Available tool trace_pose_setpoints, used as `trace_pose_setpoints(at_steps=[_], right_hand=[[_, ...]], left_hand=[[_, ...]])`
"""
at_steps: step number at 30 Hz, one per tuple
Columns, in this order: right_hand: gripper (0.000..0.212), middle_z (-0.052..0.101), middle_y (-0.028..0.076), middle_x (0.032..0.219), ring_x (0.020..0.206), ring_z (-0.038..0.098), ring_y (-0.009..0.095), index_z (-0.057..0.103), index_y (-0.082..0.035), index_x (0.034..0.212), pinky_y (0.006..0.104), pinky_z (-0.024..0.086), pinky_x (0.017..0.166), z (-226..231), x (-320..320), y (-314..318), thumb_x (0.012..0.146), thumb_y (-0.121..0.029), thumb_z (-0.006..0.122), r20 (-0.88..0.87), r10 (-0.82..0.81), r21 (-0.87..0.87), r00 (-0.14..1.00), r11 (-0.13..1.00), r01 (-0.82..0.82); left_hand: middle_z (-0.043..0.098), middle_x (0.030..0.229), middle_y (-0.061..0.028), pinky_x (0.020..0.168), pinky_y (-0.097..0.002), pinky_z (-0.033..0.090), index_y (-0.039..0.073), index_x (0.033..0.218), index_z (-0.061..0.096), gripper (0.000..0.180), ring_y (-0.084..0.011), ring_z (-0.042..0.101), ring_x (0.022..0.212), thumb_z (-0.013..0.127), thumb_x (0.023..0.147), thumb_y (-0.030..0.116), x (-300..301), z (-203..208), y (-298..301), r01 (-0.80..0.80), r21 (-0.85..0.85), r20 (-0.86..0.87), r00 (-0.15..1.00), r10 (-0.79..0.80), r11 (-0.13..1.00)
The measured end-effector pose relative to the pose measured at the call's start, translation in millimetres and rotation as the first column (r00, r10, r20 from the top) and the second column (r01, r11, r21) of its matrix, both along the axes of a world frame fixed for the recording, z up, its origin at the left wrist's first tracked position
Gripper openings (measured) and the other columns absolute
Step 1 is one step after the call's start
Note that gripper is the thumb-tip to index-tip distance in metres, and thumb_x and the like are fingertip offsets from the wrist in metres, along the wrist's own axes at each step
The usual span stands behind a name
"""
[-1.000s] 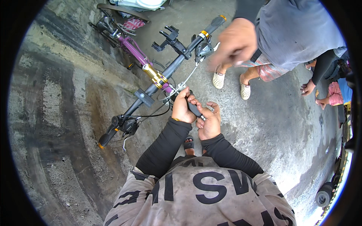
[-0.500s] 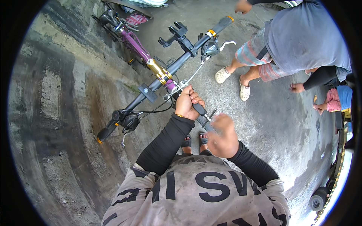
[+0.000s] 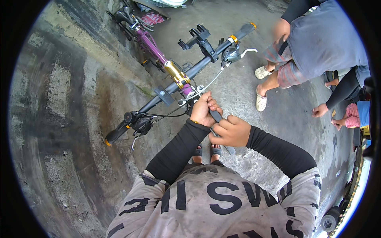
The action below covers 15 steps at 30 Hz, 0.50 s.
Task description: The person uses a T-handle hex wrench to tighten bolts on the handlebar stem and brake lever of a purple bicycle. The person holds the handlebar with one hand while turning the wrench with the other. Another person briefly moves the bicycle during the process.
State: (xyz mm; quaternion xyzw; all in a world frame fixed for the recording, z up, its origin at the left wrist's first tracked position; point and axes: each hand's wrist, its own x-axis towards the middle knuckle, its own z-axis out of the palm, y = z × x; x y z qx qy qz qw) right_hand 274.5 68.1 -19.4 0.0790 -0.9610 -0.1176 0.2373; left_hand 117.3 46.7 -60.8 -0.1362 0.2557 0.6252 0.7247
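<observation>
In front of my body stands a bicycle with a purple frame (image 3: 152, 45), a gold stem (image 3: 176, 74) and a dark handlebar (image 3: 197, 68). My left hand (image 3: 203, 112), just below the stem, is closed around a black handle-like piece (image 3: 215, 115). Part of that piece shows between my two hands. My right hand (image 3: 230, 132) is curled over its lower end, fingers bent inward; what lies inside those fingers is hidden. Beneath the right hand a grey flat strip (image 3: 230, 150) sticks out, of a kind I cannot make out.
Brake levers, cables and a black phone holder (image 3: 197, 39) stick out from the handlebar. A stained concrete wall (image 3: 59, 99) rises at the left. A person in a grey shirt (image 3: 329, 35) stands at the right, with others behind. A tyre (image 3: 330, 220) lies at the lower right.
My right hand has moved from a blurred position lower down to curl over the piece's silver end, now covered. The bicycle sits slightly further right in view. The grey-shirted person's feet and hand have shifted.
</observation>
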Motion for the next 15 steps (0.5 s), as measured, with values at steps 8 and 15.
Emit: trace_pose_setpoints(at_steps=[8, 15], right_hand=[[0.012, 0.043, -0.005, 0.077, 0.071, 0.047, 0.012, 0.051, -0.019, 0.072, 0.0284, 0.035, 0.070, -11, 3, 17, 0.066, -0.029, 0.055, -0.039, 0.139, 0.136, 0.990, 0.982, -0.132], [0.020, 0.053, -0.004, 0.080, 0.068, 0.048, 0.014, 0.059, -0.016, 0.075, 0.0316, 0.037, 0.071, -28, 1, -10, 0.057, -0.022, 0.065, -0.256, -0.123, -0.336, 0.959, 0.941, 0.031]], left_hand=[[0.032, 0.054, 0.0052, 0.054, -0.0255, 0.038, 0.016, 0.070, 0.038, 0.029, -0.0084, 0.034, 0.048, 0.050, 0.093, 0.026, -2, 5, -2, -0.002, -0.018, 0.013, 1.000, 0.002, 1.000], [0.037, 0.059, 0.0036, 0.061, -0.0282, 0.042, 0.014, 0.074, 0.041, 0.027, -0.0094, 0.039, 0.054, 0.054, 0.093, 0.028, -3, 15, -6, 0.017, -0.030, -0.023, 1.000, -0.018, 0.999]])
